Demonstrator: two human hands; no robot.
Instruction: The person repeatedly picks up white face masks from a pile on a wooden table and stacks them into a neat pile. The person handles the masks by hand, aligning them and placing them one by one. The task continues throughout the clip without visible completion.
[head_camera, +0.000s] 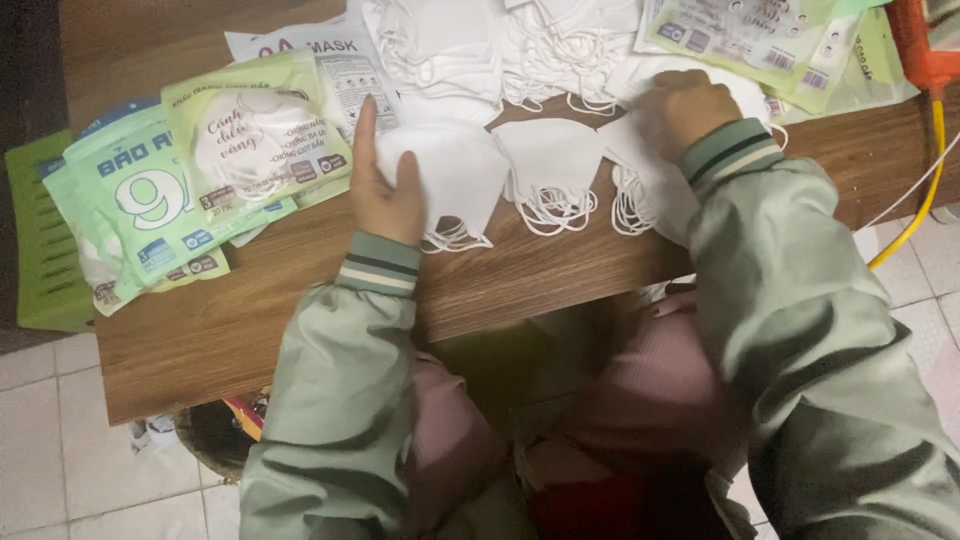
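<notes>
Three white folded masks in a row near the front edge of the wooden surface (300, 330): left mask (455, 175), middle mask (550, 160), right mask (640, 180). Each points its fold away from the person, ear loops trailing toward them; long axis runs front to back.

Left hand (385, 190) lies flat and open on the left mask, fingers straight. Right hand (685, 105), grip closed on the right mask's top.

Loose mask heap (480, 45) behind, count unclear. Green packets (190, 170) at left overlap, several, partly cut off.
</notes>
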